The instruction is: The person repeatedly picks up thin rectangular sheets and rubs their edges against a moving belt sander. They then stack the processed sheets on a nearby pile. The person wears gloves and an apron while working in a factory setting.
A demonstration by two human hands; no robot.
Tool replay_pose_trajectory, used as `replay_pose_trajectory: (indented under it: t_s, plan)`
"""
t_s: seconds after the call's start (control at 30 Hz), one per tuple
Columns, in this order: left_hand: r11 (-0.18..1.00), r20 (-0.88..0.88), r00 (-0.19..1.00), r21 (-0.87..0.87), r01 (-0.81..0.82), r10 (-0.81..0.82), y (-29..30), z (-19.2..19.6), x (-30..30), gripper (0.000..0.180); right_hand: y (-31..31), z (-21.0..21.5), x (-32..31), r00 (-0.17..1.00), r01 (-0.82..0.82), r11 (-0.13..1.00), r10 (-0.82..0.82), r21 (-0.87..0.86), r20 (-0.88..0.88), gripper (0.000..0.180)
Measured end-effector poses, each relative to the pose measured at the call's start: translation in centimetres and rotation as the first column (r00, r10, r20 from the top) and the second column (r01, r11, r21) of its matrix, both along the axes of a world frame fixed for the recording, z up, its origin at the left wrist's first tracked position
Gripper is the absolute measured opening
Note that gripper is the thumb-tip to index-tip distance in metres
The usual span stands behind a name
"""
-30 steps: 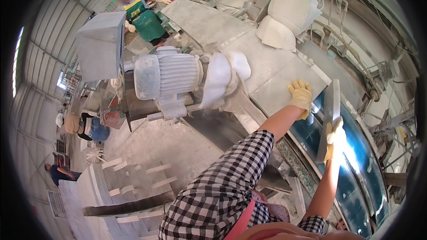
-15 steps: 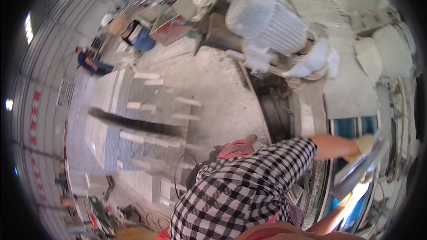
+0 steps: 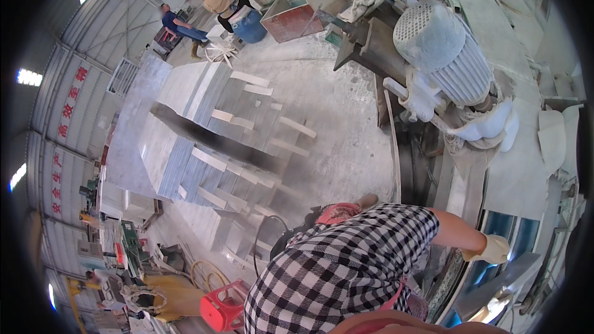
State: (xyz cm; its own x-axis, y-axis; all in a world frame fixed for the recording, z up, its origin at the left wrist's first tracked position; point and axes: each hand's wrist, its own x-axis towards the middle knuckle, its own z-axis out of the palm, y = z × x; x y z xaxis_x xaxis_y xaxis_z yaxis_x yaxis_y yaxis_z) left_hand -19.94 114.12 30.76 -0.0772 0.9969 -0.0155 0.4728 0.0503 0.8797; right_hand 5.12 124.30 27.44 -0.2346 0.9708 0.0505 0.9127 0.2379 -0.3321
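Signs: red characters [image 3: 69,100] painted in vertical rows on corrugated grey wall, far left, upper; 2nd red set [image 3: 54,182] lower down same wall, beside window strips. No pkgs, labels or screens clearly visible elsewhere.

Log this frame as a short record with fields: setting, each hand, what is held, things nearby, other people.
setting: stone workshop with a dusty floor
left hand: in a pale yellow glove, arm stretched out, touching the upper end of a grey stone slab
right hand: not clearly in view
sleeve: black and white check
machine: ribbed grey motor above the blue conveyor belt
nearby: stacked stone slabs on the floor, red stool
other people: two people far off, near a blue barrel
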Motion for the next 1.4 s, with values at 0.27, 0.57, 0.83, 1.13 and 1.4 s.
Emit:
replay_pose_trajectory:
  t_s: [0.27,0.57,0.83,1.13,1.4]
  plan:
    - [0.972,0.188,0.980,0.234,0.015,-0.060,-6.8,1.6,-5.0,0.028,0.5,0.0,-0.4,0.999,-0.002,0.999,0.003,-0.032,0.034,0.070]
    - [0.969,0.577,0.811,-0.240,0.054,0.098,-18.0,8.6,-11.3,0.032,1.7,-0.6,0.6,0.997,0.011,0.998,-0.006,-0.064,0.079,0.073]
    - [0.994,0.449,0.887,-0.011,-0.111,0.104,-18.4,5.6,-12.2,0.031,3.9,-2.1,2.3,0.994,0.026,0.996,-0.017,-0.089,0.108,0.075]
    - [0.993,0.329,0.944,0.115,-0.037,-0.003,-14.3,2.6,-12.5,0.026,1.6,1.2,-2.0,0.991,0.014,0.977,0.015,-0.213,0.133,0.074]
    - [0.942,0.068,0.987,0.295,-0.157,0.143,-1.5,-0.5,-8.4,0.024,-0.1,3.7,-6.7,0.972,0.123,0.985,-0.096,-0.119,0.213,0.071]
